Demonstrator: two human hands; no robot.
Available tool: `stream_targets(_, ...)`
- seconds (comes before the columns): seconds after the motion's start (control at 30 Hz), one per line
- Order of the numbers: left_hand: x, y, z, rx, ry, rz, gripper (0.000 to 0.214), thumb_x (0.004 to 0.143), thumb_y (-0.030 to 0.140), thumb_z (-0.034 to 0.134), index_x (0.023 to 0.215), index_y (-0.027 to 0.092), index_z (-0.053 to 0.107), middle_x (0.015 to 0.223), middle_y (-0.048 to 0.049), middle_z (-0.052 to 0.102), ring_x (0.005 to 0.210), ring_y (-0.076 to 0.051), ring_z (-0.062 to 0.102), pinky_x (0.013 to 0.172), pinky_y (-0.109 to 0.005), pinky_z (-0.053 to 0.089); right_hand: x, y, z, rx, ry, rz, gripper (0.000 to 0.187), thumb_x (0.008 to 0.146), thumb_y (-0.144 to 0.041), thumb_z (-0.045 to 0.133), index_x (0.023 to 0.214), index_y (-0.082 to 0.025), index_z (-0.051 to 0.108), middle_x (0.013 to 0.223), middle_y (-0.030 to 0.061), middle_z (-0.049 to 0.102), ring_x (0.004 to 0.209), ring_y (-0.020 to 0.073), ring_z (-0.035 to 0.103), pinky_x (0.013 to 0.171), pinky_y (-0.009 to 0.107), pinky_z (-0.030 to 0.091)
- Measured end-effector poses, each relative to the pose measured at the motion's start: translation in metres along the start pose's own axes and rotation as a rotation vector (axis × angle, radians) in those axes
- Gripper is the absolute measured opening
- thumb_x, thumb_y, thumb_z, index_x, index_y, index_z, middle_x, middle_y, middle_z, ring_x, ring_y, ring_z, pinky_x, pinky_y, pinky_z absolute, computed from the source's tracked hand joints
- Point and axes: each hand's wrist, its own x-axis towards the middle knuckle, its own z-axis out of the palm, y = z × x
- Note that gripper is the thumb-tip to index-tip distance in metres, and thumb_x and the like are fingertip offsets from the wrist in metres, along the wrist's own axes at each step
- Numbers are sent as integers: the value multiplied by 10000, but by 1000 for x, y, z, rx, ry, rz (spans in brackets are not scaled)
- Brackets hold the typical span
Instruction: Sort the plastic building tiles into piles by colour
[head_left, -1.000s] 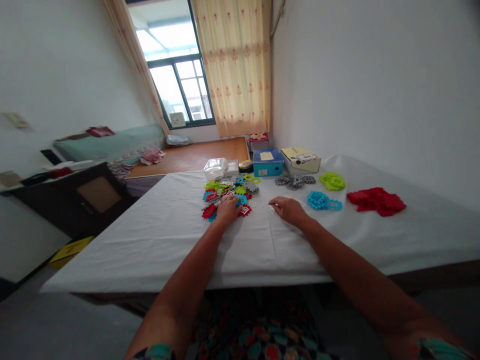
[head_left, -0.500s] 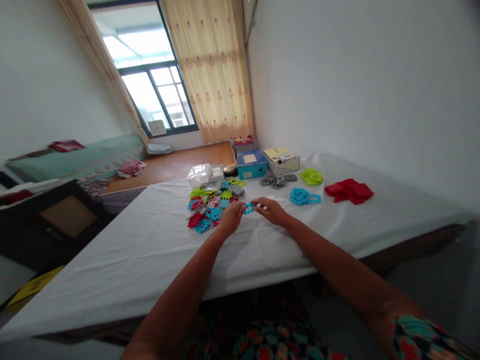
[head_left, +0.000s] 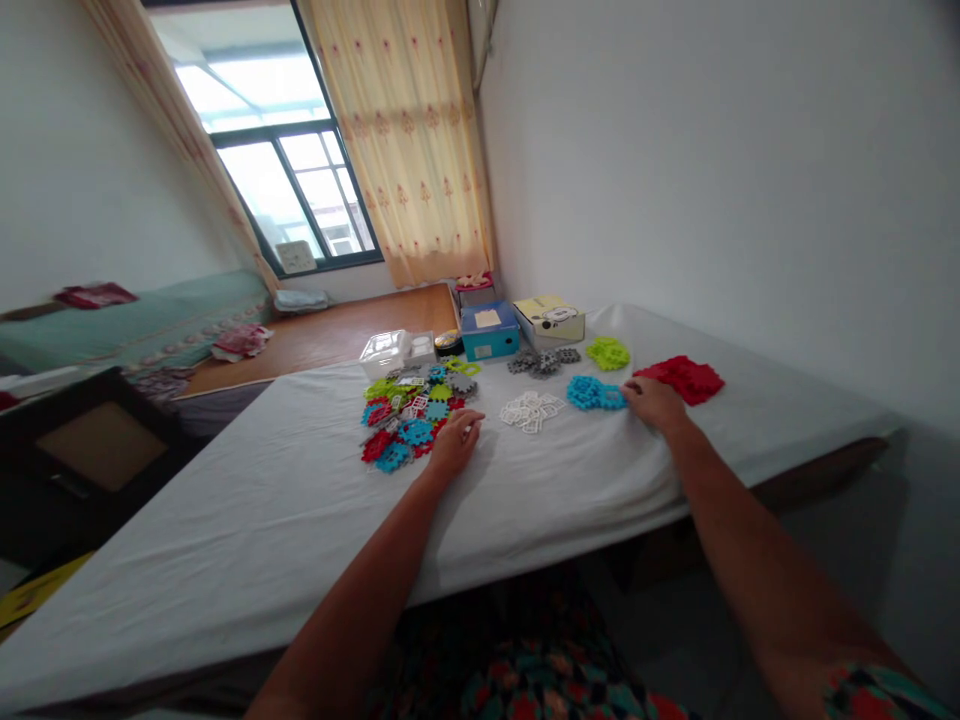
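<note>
My right hand (head_left: 654, 402) is at the right end of a blue pile of toothed plastic pieces (head_left: 583, 392). Its fingertips are closed on a blue plastic connector piece (head_left: 611, 397) lying at that end; the grip itself is partly hidden. My left hand (head_left: 456, 442) rests at the right edge of a mixed heap of gear-shaped plastic pieces (head_left: 415, 431) in red, blue, green and grey. Its fingers are loosely stretched and apart, with nothing seen in them. Between both hands lies a pile of white plastic frames (head_left: 531, 411).
Red pieces (head_left: 686, 378) lie just beyond my right hand. Lime green pieces (head_left: 607, 352) and grey gears (head_left: 543, 362) are farther back. A blue box (head_left: 490, 332), a yellow box (head_left: 550, 320) and a clear plastic container (head_left: 385, 350) stand along the far table edge.
My right hand has moved right, from beside my left hand to the blue pile, with the blue piece. My left hand has let go of that piece and loosened its fingers.
</note>
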Motion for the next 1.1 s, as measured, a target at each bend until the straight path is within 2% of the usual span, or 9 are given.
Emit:
stream_targets(0.1, -1, 2, 2, 33, -30, 13, 268, 921, 238, 442, 1073, 212, 662, 1102, -63, 632, 965, -156, 620, 810, -279, 539, -3, -29, 10, -9, 87, -119, 312, 919, -240, 436, 1078, -119, 676, 1089, 174, 680, 1041, 242, 614, 926, 355, 448)
stream_targets(0.13, -2, 3, 3, 49, -43, 17, 267, 919, 233, 445, 1069, 211, 665, 1094, -62, 637, 958, -156, 623, 829, -286, 534, -4, -46, 15, 7, 61, -185, 318, 925, -204, 415, 1102, -133, 669, 1123, 156, 675, 1069, 225, 605, 953, 338, 434)
stream_targets(0.2, -4, 5, 2, 86, -68, 30, 260, 912, 217, 454, 1048, 209, 675, 1076, -58, 650, 967, -159, 625, 883, -300, 515, -10, -80, 28, 0, -102, -338, 339, 900, -122, 420, 1142, -158, 655, 1186, 120, 662, 1115, 203, 590, 984, 309, 415)
stream_targets(0.27, -7, 6, 2, 118, -91, 46, 254, 907, 208, 462, 1032, 207, 684, 1066, -55, 662, 999, -168, 622, 936, -313, 490, -17, -109, 42, -68, -263, -446, 389, 839, -40, 454, 1168, -126, 641, 1226, 154, 636, 1160, 234, 566, 1007, 328, 396)
stream_targets(0.37, -10, 6, 1, 138, -125, 58, 250, 909, 219, 469, 1028, 207, 689, 1070, -55, 674, 1027, -180, 619, 970, -328, 473, -26, -135, 60, -152, -332, -446, 424, 786, 20, 465, 1170, -58, 627, 1208, 242, 612, 1181, 302, 541, 1006, 381, 384)
stream_targets(0.57, -13, 7, 2, 157, -161, 74, 246, 916, 244, 469, 1029, 211, 686, 1082, -59, 679, 1036, -189, 616, 969, -335, 472, -15, -148, 79, -184, -362, -423, 380, 834, -7, 434, 1171, -29, 609, 1210, 267, 593, 1150, 320, 545, 972, 384, 398)
stream_targets(0.77, -14, 7, 0, 230, -165, 85, 260, 923, 243, 461, 1054, 230, 685, 1094, -51, 674, 1051, -188, 599, 971, -333, 465, -1, -166, 74, -158, -364, -481, 406, 810, -9, 474, 1186, -83, 610, 1251, 204, 591, 1180, 285, 512, 991, 388, 393)
stream_targets(0.97, -9, -6, -19, 450, 116, -157, 307, 886, 230, 522, 1170, 224, 640, 1243, -71, 614, 1188, -240, 502, 1013, -382, 420, -31, -187, 68, 44, -182, -663, 538, 798, -5, 449, 1280, -206, 576, 1420, 86, 502, 1289, 252, 400, 965, 413, 413)
stream_targets(1.1, -11, -16, -27, 531, 31, -282, 391, 828, 401, 620, 1188, 247, 630, 1257, -85, 594, 1183, -281, 502, 961, -401, 438, -40, -181, 77, 128, -171, -622, 492, 784, 10, 452, 1190, -195, 640, 1332, 75, 585, 1216, 229, 465, 980, 387, 413)
